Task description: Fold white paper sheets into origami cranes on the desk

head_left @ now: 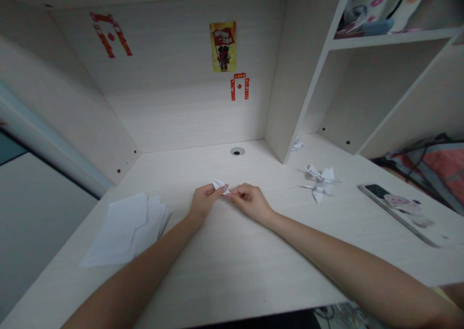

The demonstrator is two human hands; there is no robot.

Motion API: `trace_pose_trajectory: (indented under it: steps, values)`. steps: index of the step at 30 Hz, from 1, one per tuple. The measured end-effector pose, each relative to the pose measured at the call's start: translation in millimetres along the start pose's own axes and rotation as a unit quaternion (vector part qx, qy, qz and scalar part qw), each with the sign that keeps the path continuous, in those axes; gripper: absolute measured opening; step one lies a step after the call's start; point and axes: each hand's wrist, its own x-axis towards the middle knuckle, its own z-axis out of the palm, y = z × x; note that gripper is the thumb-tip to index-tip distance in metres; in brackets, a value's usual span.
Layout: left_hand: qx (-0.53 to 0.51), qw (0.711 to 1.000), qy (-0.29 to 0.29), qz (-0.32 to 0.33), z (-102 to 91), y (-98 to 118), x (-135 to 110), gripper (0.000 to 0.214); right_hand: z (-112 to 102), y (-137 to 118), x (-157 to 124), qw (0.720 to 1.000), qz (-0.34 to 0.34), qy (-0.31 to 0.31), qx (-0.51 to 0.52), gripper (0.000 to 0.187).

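Observation:
A small piece of folded white paper is held just above the middle of the desk. My left hand pinches it between thumb and fingers, and its pointed end sticks up past the thumb. At the right end of the paper, the thumb and fingertips of my right hand are pressed together on its edge. The fingers cover part of the folds. To the right lie several folded paper cranes in a loose cluster.
A stack of white paper sheets lies left of my left forearm. A phone rests at the right. Behind stand a cable hole, an upright divider and shelves. Another white paper piece sits by the divider's foot.

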Motion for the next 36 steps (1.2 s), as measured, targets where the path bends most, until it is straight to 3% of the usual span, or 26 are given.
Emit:
trace_pose_trajectory:
  steps: [7, 14, 21, 28, 36]
  values:
    - [-0.007, 0.999, 0.028, -0.023, -1.4, 5, 2, 0.026, -5, 3, 4, 0.999, 0.013, 0.027, 0.014, 0.023]
    - [-0.018, 0.999, 0.011, -0.031, -2.1, 0, 3, 0.032, -4, 4, 4, 0.997, -0.022, 0.045, 0.061, 0.021]
    - [-0.047, 0.999, -0.007, -0.021, -3.0, -1, 4, 0.037, -4, -1, 4, 0.996, -0.053, 0.016, 0.066, 0.022]
    - [0.003, 1.000, 0.006, 0.007, -5.0, -4, 7, 0.035, -6, -4, 3, 0.997, -0.051, -0.015, 0.062, 0.024]
    - [-0.018, 1.000, -0.017, -0.006, -8.5, -10, 9, 0.040, -6, -3, 2, 0.996, -0.052, -0.022, 0.070, 0.023]
